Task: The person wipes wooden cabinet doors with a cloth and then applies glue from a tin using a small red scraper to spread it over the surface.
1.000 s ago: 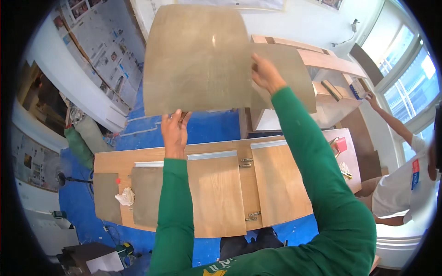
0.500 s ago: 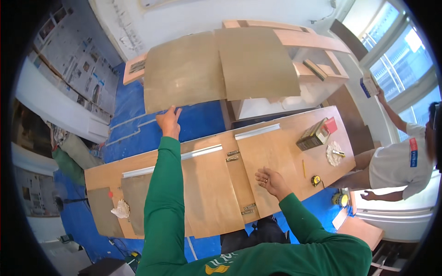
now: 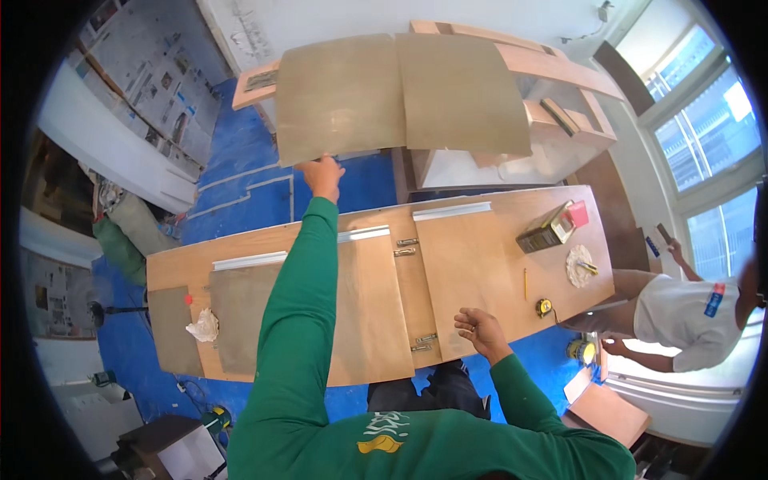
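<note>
Because my right hand (image 3: 478, 328) rests loosely curled and empty on the near edge of the wooden door panel (image 3: 480, 264), the raised veneer sheet (image 3: 340, 100) hangs from one hand only; I judge it likely to sag, twist or slip; cause: a single grip at its lower edge. Beyond that, the hinges (image 3: 406, 246) and the tape measure (image 3: 546, 306) lie on the panel, apart from both hands. Farthest out, my left hand (image 3: 323, 174) pinches the sheet's bottom edge, arm extended; a second sheet (image 3: 460, 92) overlaps it beside the cabinet carcass (image 3: 552, 128).
</note>
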Available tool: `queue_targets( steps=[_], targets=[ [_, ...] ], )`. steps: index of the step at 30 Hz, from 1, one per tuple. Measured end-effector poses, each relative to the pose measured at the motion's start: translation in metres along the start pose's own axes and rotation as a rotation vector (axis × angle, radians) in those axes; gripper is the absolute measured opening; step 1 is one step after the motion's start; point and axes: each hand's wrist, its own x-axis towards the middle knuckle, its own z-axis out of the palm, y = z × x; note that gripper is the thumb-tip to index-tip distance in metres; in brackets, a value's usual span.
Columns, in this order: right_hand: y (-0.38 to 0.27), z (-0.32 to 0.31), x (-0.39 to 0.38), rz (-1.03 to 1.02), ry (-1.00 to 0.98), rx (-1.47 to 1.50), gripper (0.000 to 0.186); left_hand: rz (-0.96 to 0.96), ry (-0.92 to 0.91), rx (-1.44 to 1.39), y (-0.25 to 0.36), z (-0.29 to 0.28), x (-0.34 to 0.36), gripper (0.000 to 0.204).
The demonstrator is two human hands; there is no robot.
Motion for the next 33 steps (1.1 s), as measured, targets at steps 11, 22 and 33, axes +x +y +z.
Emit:
queue_targets(
  steps=[11, 22, 33],
  targets=[
    [0.03, -0.05, -0.044, 0.016, 0.069, 0.07, 0.039, -0.159, -0.018, -0.1, -0.025, -0.027, 0.036, 0.068],
    [0.053, -0.061, -0.052, 0.034, 0.116, 0.066, 0.041, -0.131, -0.156, -0.361, -0.048, -0.006, 0.0, 0.055],
    [0.067, -0.061, -0.048, 0.127, -0.027, -0.131, 0.043, -0.299, -0.02, -0.085, -0.213, -0.224, -0.273, 0.031]
  ],
)
